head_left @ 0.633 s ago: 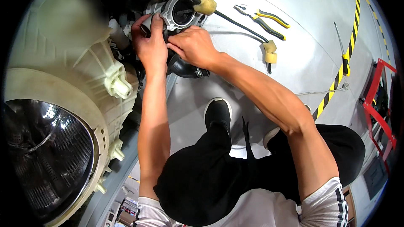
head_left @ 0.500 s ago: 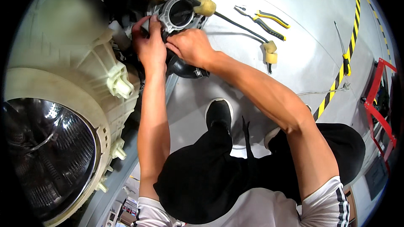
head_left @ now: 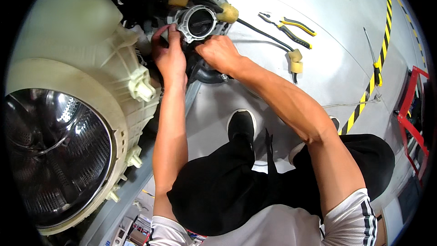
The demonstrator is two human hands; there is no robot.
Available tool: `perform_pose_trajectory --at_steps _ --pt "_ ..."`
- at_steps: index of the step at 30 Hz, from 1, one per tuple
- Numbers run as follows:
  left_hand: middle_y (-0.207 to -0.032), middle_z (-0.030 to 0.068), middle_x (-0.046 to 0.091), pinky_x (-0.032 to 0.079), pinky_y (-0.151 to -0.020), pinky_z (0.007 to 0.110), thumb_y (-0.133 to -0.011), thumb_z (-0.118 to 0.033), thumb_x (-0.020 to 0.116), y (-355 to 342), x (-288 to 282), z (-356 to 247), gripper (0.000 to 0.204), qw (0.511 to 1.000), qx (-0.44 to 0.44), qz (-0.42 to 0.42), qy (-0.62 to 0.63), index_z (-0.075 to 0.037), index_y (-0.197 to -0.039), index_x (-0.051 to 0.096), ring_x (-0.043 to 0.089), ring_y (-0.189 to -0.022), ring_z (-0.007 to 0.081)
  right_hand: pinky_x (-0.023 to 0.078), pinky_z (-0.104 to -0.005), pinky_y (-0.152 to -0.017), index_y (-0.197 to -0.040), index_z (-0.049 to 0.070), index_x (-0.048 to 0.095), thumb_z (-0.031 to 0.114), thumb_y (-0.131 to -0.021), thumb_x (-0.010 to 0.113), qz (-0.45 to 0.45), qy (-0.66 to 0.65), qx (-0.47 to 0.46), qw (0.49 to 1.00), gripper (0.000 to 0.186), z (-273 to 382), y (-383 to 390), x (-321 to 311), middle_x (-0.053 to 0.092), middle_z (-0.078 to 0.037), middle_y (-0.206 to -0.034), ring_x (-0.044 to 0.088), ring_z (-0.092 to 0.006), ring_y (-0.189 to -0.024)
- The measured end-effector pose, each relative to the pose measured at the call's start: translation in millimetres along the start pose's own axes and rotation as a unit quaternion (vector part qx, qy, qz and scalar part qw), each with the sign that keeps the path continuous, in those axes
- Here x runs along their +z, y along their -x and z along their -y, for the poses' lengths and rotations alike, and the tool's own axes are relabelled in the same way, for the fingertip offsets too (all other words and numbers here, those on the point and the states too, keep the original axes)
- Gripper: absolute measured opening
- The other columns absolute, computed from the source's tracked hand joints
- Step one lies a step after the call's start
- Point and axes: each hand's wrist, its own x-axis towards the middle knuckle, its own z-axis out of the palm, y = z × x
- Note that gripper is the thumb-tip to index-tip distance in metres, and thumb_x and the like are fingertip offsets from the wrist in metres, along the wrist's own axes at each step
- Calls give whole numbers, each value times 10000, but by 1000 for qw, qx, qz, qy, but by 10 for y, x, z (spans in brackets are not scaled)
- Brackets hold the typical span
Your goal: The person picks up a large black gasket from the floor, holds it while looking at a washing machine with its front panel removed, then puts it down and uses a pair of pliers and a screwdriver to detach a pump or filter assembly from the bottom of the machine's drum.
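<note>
Pump housing (head_left: 199, 22), a grey ring-shaped part with a dark round opening, sits at the back of the cream plastic washer tub (head_left: 77, 54), just beyond the tub's ribbed rear shell and above a black hose elbow (head_left: 207, 70). Left hand (head_left: 169, 57) rests against the left rim of the pump housing, its fingers curled in a clenched grip on that rim. Right hand (head_left: 221, 52) lies just below and to the right of the pump housing, fingers bent toward its underside; whether its grip closes on the part or on the hose cannot be told. A yellow foam block (head_left: 227, 12) touches the right side of the pump housing, and a black cable (head_left: 264, 36) runs from it across the grey floor (head_left: 318, 77) to a second foam piece (head_left: 296, 60). Well to the right of the pump housing lie two yellow-handled pliers (head_left: 291, 29) and a screwdriver (head_left: 374, 59). Below and left of the pump housing, the tub's steel drum (head_left: 50, 155) opens toward the camera.
</note>
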Motion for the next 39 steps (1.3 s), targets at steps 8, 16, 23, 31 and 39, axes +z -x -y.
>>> perform_pose_trajectory --at_steps 8,16,23,31,39 --pt "-1092 100 583 427 -866 279 -916 -256 654 20 157 -20 336 999 -49 8 19 2 -1109 559 532 -974 148 528 -453 -569 -726 62 665 105 -689 624 -20 12 11 1000 70 -78 -51 76 659 -150 -686 670 -349 -676" --pt "-1027 78 552 427 -825 269 -903 -259 682 -87 250 31 365 994 -90 10 66 -2 -1127 552 524 -925 144 557 -436 -636 -742 57 715 99 -719 620 38 38 58 997 107 -57 -234 73 706 -152 -813 701 -318 -747" --pt "-959 61 593 443 -791 257 -907 -249 684 -115 234 -6 379 992 -79 -12 97 13 -1140 541 554 -864 126 559 -419 -641 -799 36 708 96 -726 611 83 84 29 993 136 -20 -273 25 694 -154 -837 690 -319 -778" --pt "-934 42 583 442 -762 248 -897 -243 696 -51 202 -96 360 991 -100 21 86 -12 -1130 547 549 -843 107 567 -408 -712 -854 68 728 98 -750 603 55 69 40 995 165 -27 -208 -22 703 -125 -903 690 -290 -874" --pt "-890 43 597 447 -733 244 -891 -214 701 -100 195 -59 383 988 -126 65 64 -3 -1169 541 553 -814 107 444 -420 -984 -925 113 758 167 -782 601 36 119 15 992 219 -30 -298 203 688 -79 -1092 590 -266 -1137"
